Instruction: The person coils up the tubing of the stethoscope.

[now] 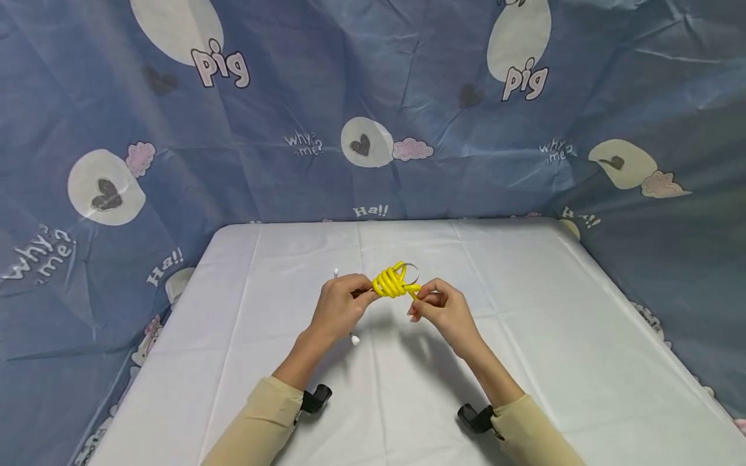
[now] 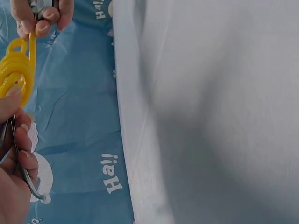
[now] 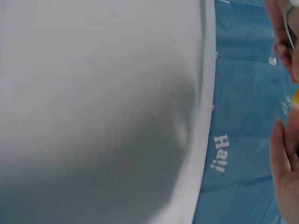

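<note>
A yellow cord, smooth and thick, is wound in several coils into a bundle held above the table. My left hand grips the bundle's left end together with a thin metal wire piece whose ends carry white knobs. To the right of the coils shows a curved metal loop. My right hand pinches a strand of the cord at the bundle's right side. In the left wrist view that strand runs straight up to the right fingers. How the metal runs inside the coils is hidden.
A white cloth covers the table under both hands. Behind and beside it hangs a blue printed curtain. Black wrist cameras sit at the cuffs of the beige sleeves.
</note>
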`<state>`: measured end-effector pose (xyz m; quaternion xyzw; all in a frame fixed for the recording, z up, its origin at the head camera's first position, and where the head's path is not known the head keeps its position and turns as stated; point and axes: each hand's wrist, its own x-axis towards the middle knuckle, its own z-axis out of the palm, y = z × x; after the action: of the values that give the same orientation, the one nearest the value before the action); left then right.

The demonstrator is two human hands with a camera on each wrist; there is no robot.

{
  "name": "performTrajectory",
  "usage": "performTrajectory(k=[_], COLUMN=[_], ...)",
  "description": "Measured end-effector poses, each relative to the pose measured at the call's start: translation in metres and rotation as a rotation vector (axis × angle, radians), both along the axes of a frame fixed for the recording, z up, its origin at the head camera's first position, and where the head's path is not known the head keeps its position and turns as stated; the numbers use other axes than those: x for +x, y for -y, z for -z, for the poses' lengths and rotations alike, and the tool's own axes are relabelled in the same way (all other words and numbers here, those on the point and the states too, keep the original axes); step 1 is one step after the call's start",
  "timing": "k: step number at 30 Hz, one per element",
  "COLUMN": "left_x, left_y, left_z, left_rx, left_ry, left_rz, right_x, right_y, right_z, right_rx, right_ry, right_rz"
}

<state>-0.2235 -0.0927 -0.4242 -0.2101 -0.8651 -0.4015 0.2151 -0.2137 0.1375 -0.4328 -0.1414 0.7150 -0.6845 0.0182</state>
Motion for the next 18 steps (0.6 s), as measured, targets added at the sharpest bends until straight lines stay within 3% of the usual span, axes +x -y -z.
performTrajectory(k=[5, 10, 15, 18], left_x=[0.001, 0.001, 0.002, 0.004], left_y=[-0.003, -0.005, -0.008, -0.009], left_z=[0.000, 0.000, 0.000, 0.001], left_rx=[-0.003, -0.001, -0.014, -0.052], left_ry=[0.014, 0.039, 0.049, 0.021], left_rz=[-0.037, -0.058, -0.073, -0.080], right_x=[0.010, 0.015, 0.017, 0.016], right_y=[0.007, 0.011, 0.011, 0.010], right_z=[0.003, 0.001, -0.006, -0.012], right_rx=[0.082, 0.262, 0.482, 0.584], right_ry=[-0.169, -0.407, -0.616, -0.670], right_rz=[0.130, 0.214, 0.224, 0.197])
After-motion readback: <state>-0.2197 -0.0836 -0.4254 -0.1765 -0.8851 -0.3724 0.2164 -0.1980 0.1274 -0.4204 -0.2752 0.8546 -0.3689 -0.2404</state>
